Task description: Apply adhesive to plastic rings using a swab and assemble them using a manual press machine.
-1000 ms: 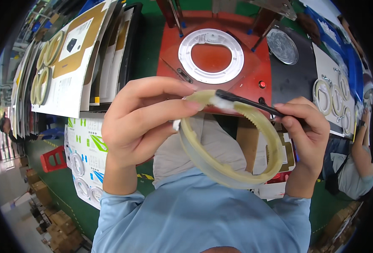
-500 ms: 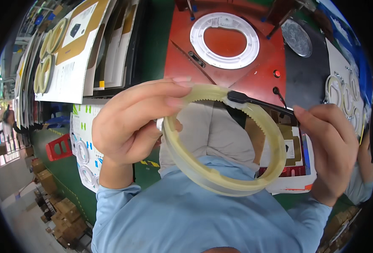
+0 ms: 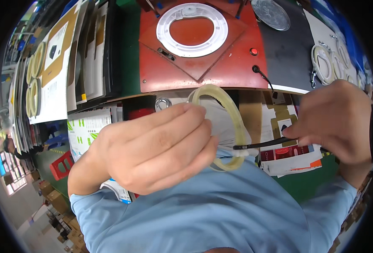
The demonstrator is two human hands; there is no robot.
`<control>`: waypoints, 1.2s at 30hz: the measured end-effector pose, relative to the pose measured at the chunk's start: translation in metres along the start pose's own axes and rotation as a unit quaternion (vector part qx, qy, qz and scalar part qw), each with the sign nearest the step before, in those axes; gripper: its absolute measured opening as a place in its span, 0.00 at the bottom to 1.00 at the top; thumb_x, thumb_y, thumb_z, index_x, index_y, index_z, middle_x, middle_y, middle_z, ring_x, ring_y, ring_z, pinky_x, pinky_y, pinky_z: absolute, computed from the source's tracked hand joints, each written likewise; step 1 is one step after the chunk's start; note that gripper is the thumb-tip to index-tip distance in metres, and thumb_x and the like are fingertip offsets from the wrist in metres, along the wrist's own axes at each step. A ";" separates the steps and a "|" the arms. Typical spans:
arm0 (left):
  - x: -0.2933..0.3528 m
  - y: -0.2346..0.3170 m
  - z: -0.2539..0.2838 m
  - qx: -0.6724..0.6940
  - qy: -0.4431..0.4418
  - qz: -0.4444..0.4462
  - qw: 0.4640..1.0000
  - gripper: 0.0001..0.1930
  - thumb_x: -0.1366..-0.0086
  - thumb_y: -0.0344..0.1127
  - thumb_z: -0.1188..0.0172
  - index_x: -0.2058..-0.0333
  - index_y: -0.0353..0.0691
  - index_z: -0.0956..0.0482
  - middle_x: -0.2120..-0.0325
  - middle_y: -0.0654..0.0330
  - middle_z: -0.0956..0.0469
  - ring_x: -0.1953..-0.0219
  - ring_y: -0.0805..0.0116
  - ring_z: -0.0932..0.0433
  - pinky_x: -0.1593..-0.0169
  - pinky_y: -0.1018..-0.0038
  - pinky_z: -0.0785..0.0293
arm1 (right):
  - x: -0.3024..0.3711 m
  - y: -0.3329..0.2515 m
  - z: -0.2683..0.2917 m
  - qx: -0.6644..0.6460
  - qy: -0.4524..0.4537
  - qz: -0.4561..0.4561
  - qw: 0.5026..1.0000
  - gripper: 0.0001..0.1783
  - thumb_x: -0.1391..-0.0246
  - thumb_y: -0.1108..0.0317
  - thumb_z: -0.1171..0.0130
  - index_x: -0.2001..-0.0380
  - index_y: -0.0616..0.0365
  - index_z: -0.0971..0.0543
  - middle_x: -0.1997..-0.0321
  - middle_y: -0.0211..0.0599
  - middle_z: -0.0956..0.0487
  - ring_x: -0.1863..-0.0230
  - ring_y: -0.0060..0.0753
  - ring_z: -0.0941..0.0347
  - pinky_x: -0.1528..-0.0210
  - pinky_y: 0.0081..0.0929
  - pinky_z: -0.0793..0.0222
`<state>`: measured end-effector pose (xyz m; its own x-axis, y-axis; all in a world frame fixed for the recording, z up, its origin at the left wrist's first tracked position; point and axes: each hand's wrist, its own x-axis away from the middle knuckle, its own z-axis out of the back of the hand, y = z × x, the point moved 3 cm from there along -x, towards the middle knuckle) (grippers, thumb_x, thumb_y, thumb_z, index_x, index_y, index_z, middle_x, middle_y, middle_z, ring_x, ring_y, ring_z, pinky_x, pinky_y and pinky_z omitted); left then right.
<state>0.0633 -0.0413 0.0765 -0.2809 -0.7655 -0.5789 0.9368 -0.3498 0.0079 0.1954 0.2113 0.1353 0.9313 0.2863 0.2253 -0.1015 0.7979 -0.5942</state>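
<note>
Both hands have turned the pale ring (image 3: 232, 126) edge-on, tool (image 3: 260, 145) lower.

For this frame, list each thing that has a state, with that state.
Left hand: closed around the yellowish toothed ring.
Yellowish toothed ring: held up, tilted edge-on.
Right hand: pinching a thin black tool.
Thin black tool: tip touching the ring's lower rim.
White ring: lying flat on red fixture.

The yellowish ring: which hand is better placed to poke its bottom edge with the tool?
Probably the right hand: it already holds the thin black tool, tip touching the yellowish ring, which the left hand holds.
</note>
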 end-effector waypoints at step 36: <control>0.034 -0.082 -0.062 0.409 0.273 0.556 0.670 0.14 0.30 0.31 0.30 0.55 0.35 0.27 0.68 0.62 0.21 0.68 0.81 0.23 0.64 0.81 0.26 | -0.108 0.007 -0.074 0.060 0.493 0.101 0.862 0.17 0.51 0.70 0.23 0.57 0.59 0.15 0.59 0.40 0.20 0.56 0.47 0.25 0.53 0.41 0.29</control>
<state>-0.0101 -0.0053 0.0053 0.8243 -0.5636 -0.0540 0.0127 -0.0769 0.9970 0.1203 0.1467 0.0496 0.7285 -0.1168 -0.6750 -0.2775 0.8506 -0.4466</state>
